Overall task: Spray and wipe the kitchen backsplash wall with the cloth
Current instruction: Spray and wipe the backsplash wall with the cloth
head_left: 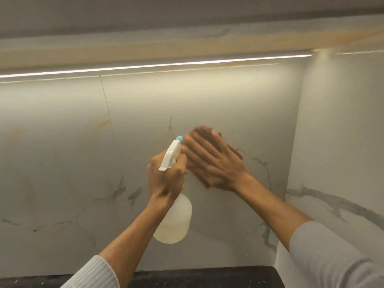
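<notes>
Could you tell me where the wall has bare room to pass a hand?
Free: the backsplash left of the spray bottle, and the band above the right hand, under the light strip. Narrower: between that hand and the side wall. Crowded: the centre, where left hand, bottle and cloth bunch.

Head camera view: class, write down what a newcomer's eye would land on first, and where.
At centre, the blurred right hand presses a reddish-brown cloth flat on the marble-look backsplash wall, and the left hand beside it grips a white spray bottle with a blue nozzle. Above them a bright light strip runs across the top of the wall.
</notes>
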